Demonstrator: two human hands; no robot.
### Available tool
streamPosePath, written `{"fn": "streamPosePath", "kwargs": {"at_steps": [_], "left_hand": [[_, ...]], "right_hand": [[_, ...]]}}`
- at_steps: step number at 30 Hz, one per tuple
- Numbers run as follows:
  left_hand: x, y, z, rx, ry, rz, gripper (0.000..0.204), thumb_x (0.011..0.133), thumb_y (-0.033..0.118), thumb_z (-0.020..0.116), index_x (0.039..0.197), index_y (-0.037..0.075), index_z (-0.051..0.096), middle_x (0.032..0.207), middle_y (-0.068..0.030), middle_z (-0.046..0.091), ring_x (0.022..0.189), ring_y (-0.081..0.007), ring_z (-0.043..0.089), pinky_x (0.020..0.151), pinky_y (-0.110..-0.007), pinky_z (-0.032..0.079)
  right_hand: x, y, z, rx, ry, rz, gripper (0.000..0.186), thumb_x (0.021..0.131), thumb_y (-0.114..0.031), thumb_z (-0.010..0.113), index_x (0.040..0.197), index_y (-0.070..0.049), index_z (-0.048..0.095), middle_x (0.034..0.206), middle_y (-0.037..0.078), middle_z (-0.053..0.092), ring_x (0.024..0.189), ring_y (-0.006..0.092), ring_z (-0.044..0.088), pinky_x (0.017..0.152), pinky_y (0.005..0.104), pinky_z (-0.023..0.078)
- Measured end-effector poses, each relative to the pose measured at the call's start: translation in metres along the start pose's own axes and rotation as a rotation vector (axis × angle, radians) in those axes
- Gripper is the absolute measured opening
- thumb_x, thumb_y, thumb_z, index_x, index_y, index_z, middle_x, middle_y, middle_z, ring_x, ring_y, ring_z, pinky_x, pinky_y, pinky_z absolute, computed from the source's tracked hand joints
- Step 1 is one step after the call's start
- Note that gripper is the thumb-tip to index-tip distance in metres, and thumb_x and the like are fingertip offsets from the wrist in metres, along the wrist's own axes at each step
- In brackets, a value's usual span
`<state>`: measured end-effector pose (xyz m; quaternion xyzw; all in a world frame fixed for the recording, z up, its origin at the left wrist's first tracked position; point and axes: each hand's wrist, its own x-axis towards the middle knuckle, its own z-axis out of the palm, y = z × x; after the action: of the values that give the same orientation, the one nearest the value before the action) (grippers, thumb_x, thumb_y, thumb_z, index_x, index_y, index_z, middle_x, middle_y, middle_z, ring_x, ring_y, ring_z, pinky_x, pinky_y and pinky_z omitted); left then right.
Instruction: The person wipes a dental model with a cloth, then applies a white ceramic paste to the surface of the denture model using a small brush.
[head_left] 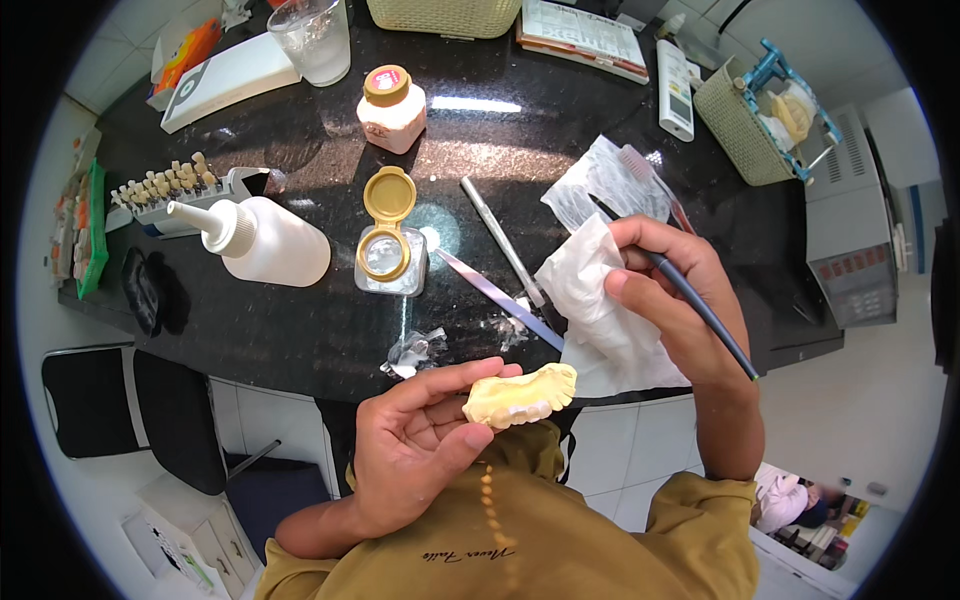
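Observation:
A yellow plaster dental model [522,395] with pale teeth along its near edge is gripped at one end by my left hand [425,430], just off the table's front edge. My right hand [675,290] carries a dark slim brush [700,305], tip pointing up and away, and pinches a white tissue [590,270] as well. The tissue's lower part spreads over the table edge. Left of it lie a lilac flat stick [500,297] and a silver metal rod [500,237]. An uncapped glass jar [392,262] with a gold flip lid stands farther left.
On the black table [330,330] stand a white squeeze bottle [275,240], a gold-capped jar of pink powder [392,110], a tooth shade rack [180,195] and a clear cup [312,40]. A crumpled clear wrapper [415,350] lies near the front edge. Baskets [745,125] sit behind.

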<state>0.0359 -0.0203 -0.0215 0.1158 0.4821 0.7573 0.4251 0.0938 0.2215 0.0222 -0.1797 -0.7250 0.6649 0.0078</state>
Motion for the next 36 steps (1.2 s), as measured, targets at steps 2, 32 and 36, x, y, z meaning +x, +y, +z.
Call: {"fn": "streamPosePath", "kwargs": {"at_steps": [2,32,36], "left_hand": [[0.001,0.001,0.001,-0.021,-0.019,-0.009,0.055,0.088,0.022,0.070,0.126,-0.012,0.049,0.121,-0.0273,0.060,0.109,-0.0293,0.063,0.093,-0.038,0.053],[0.005,0.004,0.004,-0.005,-0.183,0.111,0.044,0.084,-0.008,0.065,0.126,-0.008,0.054,0.131,-0.0218,0.052,0.116,-0.0255,0.058,0.099,-0.034,0.051],[0.003,0.003,0.001,0.018,-0.152,0.125,0.044,0.082,-0.007,0.067,0.125,-0.008,0.055,0.129,-0.0209,0.052,0.115,-0.0250,0.058,0.098,-0.035,0.052]], "right_hand": [[0.003,-0.004,-0.001,-0.015,0.036,0.016,0.025,0.091,-0.006,0.059,0.113,0.005,0.059,0.085,-0.001,0.062,0.079,0.0017,0.053,0.073,0.0175,0.043],[-0.035,-0.037,0.003,-0.728,0.162,-0.510,0.026,0.063,0.002,0.076,0.089,-0.003,0.072,0.075,0.007,0.064,0.069,0.0173,0.062,0.061,0.0265,0.046],[-0.036,-0.030,0.018,-0.786,-0.023,-0.517,0.032,0.061,-0.005,0.078,0.092,-0.009,0.072,0.077,0.005,0.064,0.066,0.0197,0.061,0.057,0.0304,0.047]]}}
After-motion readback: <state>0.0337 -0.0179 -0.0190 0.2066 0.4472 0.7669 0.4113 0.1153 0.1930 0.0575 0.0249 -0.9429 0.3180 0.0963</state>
